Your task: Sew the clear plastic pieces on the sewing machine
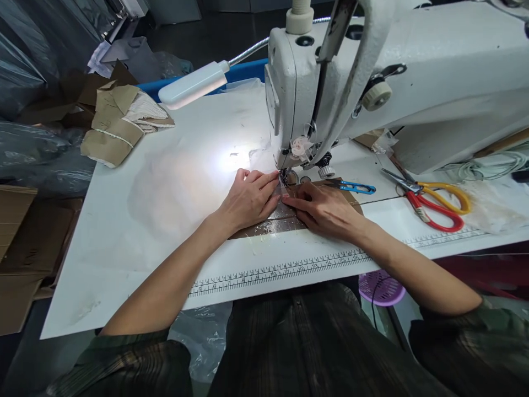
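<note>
Nearest, dark plaid sleeves [136, 364], creased, above bare forearms. A printed ruler strip [264, 274], black ticks on white, edges the smooth white tabletop [103, 248] in front of the sewing machine [397, 77]. Flat brown sheet [248, 230], dotted with pale thread scraps, below the machine's head. Thin translucent cloth [281, 192] at the machine's needle end, between the hands. Left hand [250, 198], left of that end: palm down, fingers extended close together on the cloth; cannot tell if it pinches. Right hand [324, 207], right of it: index finger straight towards the cloth, others curled; pinch hidden. In front of the machine's arm: slim blue snips [357, 187]; steel scissors [414, 187], one loop red, one yellow. Left of the machine's head, a rounded white lamp [194, 85] on ribbed gooseneck; farther left, a bundle [109, 127] in crumpled brown paper.
</note>
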### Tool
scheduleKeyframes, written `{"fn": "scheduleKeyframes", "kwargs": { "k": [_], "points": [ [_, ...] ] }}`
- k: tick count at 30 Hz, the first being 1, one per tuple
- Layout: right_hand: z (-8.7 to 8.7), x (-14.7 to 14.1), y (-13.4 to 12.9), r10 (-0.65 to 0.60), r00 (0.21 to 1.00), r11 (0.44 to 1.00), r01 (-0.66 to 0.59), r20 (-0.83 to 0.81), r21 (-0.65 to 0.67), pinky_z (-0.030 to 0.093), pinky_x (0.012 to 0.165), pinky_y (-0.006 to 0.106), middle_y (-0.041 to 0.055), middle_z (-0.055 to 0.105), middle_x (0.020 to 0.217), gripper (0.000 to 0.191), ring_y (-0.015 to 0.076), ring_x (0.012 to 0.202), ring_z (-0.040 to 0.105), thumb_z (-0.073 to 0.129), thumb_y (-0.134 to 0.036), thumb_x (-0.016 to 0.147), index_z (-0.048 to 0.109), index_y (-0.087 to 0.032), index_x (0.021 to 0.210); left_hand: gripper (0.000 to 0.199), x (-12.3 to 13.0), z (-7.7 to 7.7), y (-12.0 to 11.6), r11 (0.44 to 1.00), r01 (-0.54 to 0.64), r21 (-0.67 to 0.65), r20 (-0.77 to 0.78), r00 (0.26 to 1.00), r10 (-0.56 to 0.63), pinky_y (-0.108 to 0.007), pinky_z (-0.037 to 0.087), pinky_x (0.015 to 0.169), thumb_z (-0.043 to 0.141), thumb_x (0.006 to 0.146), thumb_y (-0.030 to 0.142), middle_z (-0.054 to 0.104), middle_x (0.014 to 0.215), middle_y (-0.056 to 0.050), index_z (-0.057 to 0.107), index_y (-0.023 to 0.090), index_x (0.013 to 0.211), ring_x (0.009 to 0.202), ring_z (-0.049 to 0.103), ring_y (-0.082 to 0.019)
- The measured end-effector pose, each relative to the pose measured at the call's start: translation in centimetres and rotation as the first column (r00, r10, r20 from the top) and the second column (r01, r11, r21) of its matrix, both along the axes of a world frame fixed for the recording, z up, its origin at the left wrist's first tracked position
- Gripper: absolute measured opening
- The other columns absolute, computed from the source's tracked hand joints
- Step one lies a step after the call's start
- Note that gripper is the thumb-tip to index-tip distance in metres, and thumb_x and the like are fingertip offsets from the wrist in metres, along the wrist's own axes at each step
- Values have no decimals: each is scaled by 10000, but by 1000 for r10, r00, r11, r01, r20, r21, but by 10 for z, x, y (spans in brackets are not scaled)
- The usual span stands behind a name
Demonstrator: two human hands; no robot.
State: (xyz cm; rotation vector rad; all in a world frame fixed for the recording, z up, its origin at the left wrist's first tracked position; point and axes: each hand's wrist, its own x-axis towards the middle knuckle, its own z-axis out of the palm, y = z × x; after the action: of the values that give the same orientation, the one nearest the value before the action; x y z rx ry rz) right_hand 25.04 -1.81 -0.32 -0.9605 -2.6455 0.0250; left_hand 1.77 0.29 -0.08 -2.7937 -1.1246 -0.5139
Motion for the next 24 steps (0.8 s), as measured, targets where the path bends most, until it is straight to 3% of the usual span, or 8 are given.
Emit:
{"fn": "scheduleKeyframes", "kwargs": {
  "k": [9, 24],
  "points": [
    [-4, 1, 0, -29, 999, 1000, 28, -34, -14, 488, 710, 360, 114, 607, 1008, 359, 201, 786, 550, 465, -221, 963, 683, -224, 1248, 301, -1, -7, 3, 1000, 9, 16, 52, 999, -9, -536, 391, 936, 467, 997, 296, 637, 1365, -104, 640, 206, 1228, 1060, 611, -297],
    [-6, -1, 0, -62, 993, 997, 57, -99, -50, 475, 700, 329, 105, 596, 1003, 357, 188, 791, 568, 456, -255, 976, 718, -237, 1218, 292, -1, -6, 2, 994, 29, 102, -6, 1000, -29, -537, 377, 979, 469, 1003, 298, 648, 1344, -109, 646, 189, 1208, 1042, 624, -278]
  ]
}}
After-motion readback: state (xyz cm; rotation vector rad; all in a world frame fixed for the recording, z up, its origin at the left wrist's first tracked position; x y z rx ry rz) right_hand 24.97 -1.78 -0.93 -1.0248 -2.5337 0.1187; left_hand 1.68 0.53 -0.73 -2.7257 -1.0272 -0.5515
